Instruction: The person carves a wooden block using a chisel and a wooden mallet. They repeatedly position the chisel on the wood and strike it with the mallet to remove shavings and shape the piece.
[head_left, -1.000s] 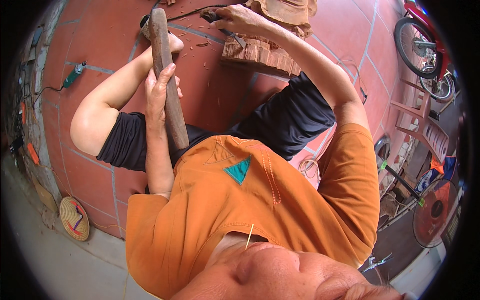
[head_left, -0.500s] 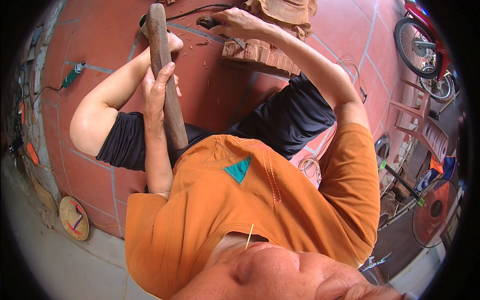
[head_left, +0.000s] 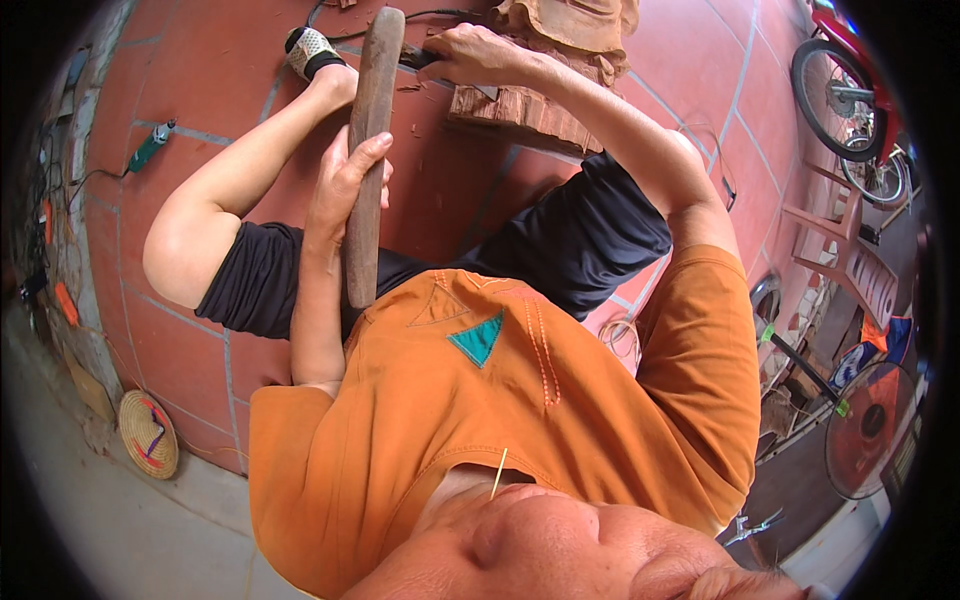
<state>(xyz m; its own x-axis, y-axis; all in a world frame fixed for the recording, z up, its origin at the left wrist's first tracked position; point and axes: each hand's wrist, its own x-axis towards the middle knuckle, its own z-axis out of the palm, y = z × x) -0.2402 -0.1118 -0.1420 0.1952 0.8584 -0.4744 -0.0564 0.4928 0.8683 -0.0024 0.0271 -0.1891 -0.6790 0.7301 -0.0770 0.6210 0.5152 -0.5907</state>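
My left hand (head_left: 345,185) is wrapped round a long wooden mallet (head_left: 377,85), a plain club of worn brown wood held nearly upright in view. The upper part of the mallet is beside the dark handle end of a chisel (head_left: 416,57); whether they touch I cannot tell. My right hand (head_left: 478,54) grips that chisel, and part of its blade shows below the fingers. The blade lies at the left side of a reddish-brown wood carving (head_left: 575,30), whose base is a rough-cut block (head_left: 525,118). My fingers hide much of the chisel.
Wood chips lie on the red tiled floor (head_left: 270,190). A green power tool (head_left: 150,146) with a cord is at the left, and a woven hat (head_left: 148,433) is lower down. To the right are a red motorbike (head_left: 850,85), a plastic chair (head_left: 865,265) and a fan (head_left: 870,430).
My left hand has swung the mallet to the right, close to the chisel's handle end. My right hand and the chisel have shifted only slightly. The shoe on my left foot now shows.
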